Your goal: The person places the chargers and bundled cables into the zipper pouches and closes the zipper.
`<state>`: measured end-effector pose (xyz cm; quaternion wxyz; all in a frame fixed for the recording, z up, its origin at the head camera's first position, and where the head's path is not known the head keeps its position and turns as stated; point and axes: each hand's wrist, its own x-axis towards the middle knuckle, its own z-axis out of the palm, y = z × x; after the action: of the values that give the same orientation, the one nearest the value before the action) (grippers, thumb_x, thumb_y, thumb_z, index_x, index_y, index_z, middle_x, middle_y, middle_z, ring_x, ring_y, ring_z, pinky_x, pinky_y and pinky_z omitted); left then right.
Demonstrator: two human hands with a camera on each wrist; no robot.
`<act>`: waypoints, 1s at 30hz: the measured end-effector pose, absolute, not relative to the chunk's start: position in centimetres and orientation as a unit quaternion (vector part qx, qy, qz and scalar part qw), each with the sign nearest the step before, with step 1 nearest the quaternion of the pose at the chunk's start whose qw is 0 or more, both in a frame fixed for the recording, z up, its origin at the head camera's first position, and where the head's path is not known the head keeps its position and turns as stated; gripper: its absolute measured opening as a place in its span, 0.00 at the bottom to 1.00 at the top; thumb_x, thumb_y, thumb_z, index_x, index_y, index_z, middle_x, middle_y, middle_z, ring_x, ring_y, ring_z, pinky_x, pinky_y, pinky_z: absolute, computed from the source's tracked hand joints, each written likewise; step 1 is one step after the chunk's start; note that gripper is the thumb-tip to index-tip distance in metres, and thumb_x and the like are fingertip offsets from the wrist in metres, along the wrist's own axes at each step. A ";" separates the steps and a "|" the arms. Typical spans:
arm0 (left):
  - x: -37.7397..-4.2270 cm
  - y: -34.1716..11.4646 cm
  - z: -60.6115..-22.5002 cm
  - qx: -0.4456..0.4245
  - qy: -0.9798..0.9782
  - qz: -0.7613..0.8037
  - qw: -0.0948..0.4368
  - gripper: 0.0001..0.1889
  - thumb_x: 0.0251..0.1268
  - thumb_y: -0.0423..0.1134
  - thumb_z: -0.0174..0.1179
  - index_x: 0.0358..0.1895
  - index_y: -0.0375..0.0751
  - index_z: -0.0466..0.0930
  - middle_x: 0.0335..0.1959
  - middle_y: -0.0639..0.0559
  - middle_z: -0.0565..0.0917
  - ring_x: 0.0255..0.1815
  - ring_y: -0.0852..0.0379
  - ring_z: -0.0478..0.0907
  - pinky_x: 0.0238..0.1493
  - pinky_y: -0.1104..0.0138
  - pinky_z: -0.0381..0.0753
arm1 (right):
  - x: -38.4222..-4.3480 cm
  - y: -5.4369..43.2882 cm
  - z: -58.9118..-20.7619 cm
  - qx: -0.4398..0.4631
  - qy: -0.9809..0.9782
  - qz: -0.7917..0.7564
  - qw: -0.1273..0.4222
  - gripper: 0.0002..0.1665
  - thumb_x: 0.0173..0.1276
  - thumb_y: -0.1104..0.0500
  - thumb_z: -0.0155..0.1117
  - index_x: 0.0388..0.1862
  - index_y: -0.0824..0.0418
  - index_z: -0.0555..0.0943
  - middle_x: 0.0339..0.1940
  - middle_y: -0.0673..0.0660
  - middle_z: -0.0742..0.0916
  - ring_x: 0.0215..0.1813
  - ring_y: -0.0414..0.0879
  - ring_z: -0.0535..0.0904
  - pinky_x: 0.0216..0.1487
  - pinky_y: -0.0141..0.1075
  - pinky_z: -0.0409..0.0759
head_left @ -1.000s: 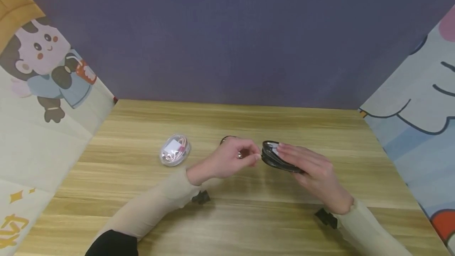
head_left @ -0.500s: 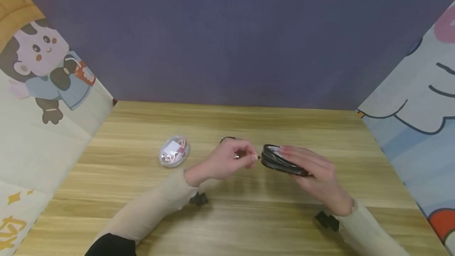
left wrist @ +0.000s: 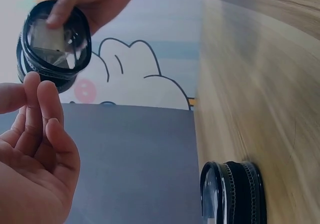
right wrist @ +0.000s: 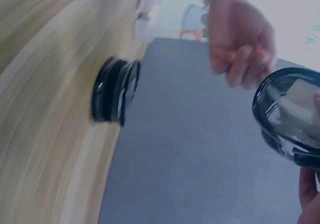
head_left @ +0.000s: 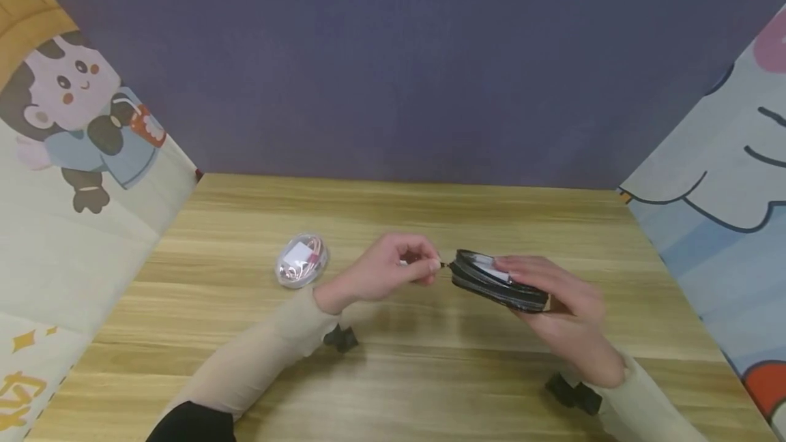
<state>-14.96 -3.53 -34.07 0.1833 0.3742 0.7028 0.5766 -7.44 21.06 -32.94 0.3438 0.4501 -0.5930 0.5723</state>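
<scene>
My right hand (head_left: 561,305) grips an oval zip pouch (head_left: 506,292) with black trim and a clear top, raised above the table. A pale card shows through its clear face, under my fingers. At the pouch's left end, my left hand (head_left: 393,268) pinches the small zipper pull (head_left: 445,264) between thumb and forefinger. The left wrist view shows that hand (left wrist: 42,154) close below the held pouch (left wrist: 55,42). A second black-trimmed pouch (left wrist: 242,194) stands on the table; the right wrist view also has this pouch (right wrist: 112,92), while my left hand hides it in the head view.
A clear oval case (head_left: 301,261) with a pinkish cable and white label lies on the wooden table (head_left: 393,374), left of my hands. A dark blue panel (head_left: 405,74) rises behind the table, with cartoon-printed walls (head_left: 80,101) on both sides.
My right hand and the held pouch have shifted slightly right and toward me, and more of the pouch's side shows. My left hand has drawn a little left, exposing the zipper pull.
</scene>
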 end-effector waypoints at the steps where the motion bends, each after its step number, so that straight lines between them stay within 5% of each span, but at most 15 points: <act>1: -15.0 -3.5 -34.1 0.369 0.701 0.580 0.188 0.04 0.71 0.32 0.59 0.39 0.35 0.82 0.31 0.50 0.84 0.33 0.55 0.82 0.40 0.57 0.87 | -7.3 21.0 -32.8 0.450 -0.582 0.585 0.342 0.14 0.57 0.72 0.74 0.37 0.83 0.81 0.44 0.74 0.86 0.51 0.59 0.84 0.57 0.40 0.82; 12: -14.7 -3.7 -33.8 0.404 0.717 0.552 0.136 0.03 0.70 0.32 0.60 0.36 0.40 0.83 0.28 0.54 0.84 0.30 0.56 0.80 0.31 0.66 0.83 | -7.2 20.6 -32.1 0.475 -0.636 0.417 0.442 0.10 0.66 0.65 0.70 0.32 0.73 0.86 0.36 0.71 0.88 0.44 0.59 0.86 0.55 0.39 0.82; 30: -14.4 -3.7 -33.5 0.457 0.715 0.525 0.066 0.04 0.68 0.31 0.60 0.35 0.40 0.83 0.26 0.60 0.82 0.27 0.65 0.77 0.24 0.66 0.80 | -7.4 21.9 -32.3 0.466 -0.712 0.298 0.433 0.12 0.72 0.62 0.63 0.33 0.67 0.89 0.38 0.64 0.90 0.40 0.59 0.87 0.56 0.38 0.82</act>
<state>-14.37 -3.70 -33.54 0.0655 0.4566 0.7154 0.5248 -7.35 21.88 -32.27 0.4331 0.4662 -0.7116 0.2977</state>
